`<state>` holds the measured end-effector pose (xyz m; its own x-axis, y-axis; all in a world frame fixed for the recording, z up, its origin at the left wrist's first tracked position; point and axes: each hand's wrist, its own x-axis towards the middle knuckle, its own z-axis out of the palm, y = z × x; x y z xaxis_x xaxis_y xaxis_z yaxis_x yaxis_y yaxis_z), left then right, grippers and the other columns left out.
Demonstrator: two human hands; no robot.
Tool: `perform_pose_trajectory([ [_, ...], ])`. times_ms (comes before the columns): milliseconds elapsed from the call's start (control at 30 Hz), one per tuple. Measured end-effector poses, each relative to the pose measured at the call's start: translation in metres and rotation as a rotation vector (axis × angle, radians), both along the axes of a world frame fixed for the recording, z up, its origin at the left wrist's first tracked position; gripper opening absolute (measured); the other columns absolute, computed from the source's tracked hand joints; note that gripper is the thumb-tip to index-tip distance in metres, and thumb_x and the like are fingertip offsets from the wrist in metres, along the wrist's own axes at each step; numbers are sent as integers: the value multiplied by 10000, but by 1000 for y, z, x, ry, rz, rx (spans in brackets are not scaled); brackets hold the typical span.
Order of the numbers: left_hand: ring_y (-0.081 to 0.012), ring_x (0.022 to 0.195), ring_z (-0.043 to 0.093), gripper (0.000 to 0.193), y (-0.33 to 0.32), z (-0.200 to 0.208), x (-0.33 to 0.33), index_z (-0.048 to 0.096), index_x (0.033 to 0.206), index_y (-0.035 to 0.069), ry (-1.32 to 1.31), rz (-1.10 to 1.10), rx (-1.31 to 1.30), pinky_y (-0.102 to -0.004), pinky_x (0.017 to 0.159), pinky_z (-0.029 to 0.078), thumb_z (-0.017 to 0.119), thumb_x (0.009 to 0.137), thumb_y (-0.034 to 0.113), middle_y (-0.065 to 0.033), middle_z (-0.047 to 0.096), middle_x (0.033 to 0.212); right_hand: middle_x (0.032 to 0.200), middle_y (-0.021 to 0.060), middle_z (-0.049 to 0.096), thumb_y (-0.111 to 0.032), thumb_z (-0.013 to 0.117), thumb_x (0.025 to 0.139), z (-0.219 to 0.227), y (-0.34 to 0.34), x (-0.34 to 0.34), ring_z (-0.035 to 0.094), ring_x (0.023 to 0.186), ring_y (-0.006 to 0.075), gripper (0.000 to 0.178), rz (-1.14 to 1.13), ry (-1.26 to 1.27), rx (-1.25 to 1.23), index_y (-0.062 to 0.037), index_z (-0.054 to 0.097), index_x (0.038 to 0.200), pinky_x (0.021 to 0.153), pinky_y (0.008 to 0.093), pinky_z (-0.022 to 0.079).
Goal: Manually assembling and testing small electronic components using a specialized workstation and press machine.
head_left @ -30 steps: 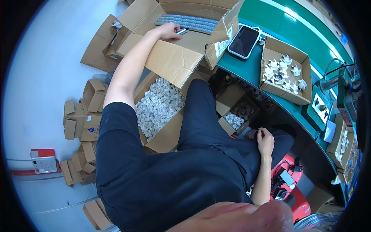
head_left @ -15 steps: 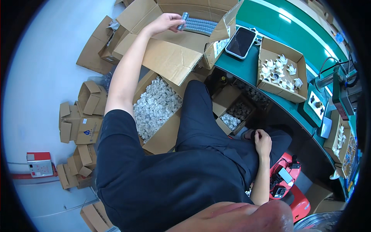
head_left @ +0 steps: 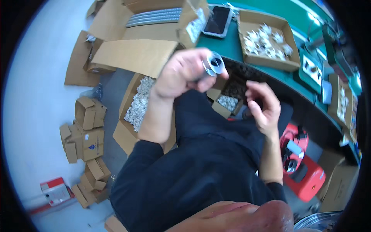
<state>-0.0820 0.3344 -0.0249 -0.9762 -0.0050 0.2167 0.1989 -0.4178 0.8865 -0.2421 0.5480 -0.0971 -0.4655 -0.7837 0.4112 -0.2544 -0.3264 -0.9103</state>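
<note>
Head view: a short grey cylinder [head_left: 214, 64], ring-shaped end showing, is held in the air to the right of the large carton [head_left: 150, 34] and nearer the wearer. The left hand [head_left: 183, 73] has its grip clamped around it. The right hand [head_left: 266, 106], farther right of the carton, is empty, fingers and thumb apart. Progress, as judged: one piece is out, not yet set down; grey rows [head_left: 154, 17] lie inside the carton, untouched. Right of the carton, the worktop [head_left: 225, 46] bears a phone [head_left: 217, 21] and a shallow box [head_left: 270, 63] of white finned parts [head_left: 262, 40].
</note>
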Motion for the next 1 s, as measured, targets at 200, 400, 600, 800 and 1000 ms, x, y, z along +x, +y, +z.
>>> perform_pose_trajectory([
  [200,-58,603,502,535,65,-73,-22,607,1169,-54,-185,215,-5,-197,537,398,664,954,432,-24,589,743,790,39,560,-43,745,836,39,-2,-12,526,669,123,285,73,329,-102,-9,689,1113,602,251,427],
  [400,-64,613,517,521,63,-101,-27,609,1177,-52,-326,46,105,-198,548,417,676,947,411,-32,600,750,767,32,562,-73,806,800,9,11,-14,522,644,113,264,37,210,64,-30,704,1041,565,241,418],
  [600,-65,583,481,499,68,-118,-29,598,1168,-45,-334,-14,135,-202,521,389,652,965,408,-20,574,735,766,17,584,-83,822,783,9,16,-24,543,665,85,249,133,244,94,-31,705,997,565,232,440],
  [800,-79,530,402,443,70,-163,-34,590,1114,-16,-320,-106,416,-217,479,329,527,1033,416,7,487,673,741,8,626,-124,784,847,17,34,-102,591,656,51,216,-558,134,195,-25,725,1030,531,216,500],
  [1000,-85,523,375,442,100,-258,-11,570,1129,17,-744,-201,486,-226,463,311,376,1091,412,9,447,668,781,78,689,-279,786,863,-15,41,-213,646,647,114,332,-927,342,421,-3,733,1040,588,273,556],
])
